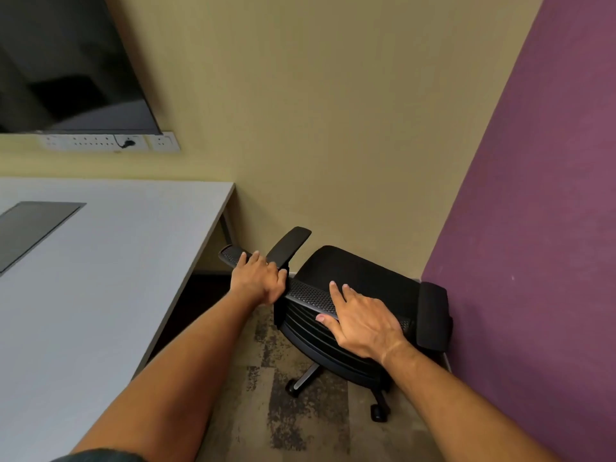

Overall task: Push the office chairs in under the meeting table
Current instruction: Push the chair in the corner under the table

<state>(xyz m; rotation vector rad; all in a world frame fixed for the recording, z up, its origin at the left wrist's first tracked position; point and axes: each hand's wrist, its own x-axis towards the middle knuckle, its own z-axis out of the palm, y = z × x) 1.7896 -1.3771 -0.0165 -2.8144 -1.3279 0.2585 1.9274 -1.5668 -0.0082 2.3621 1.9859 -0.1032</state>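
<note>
Two hands on one black office chair (353, 281), head view. My left hand (258, 280) is clamped on the top edge of the backrest; my right hand (361, 323) lies flat and spread on that edge. Chair stands in the corner beside the grey tabletop (110, 261), not under it, near the purple wall (533, 211).

One office chair (350, 295), one meeting table (100, 278), one wall screen (66, 61), one socket strip (110, 141), two armrests and two hands are counted.
</note>
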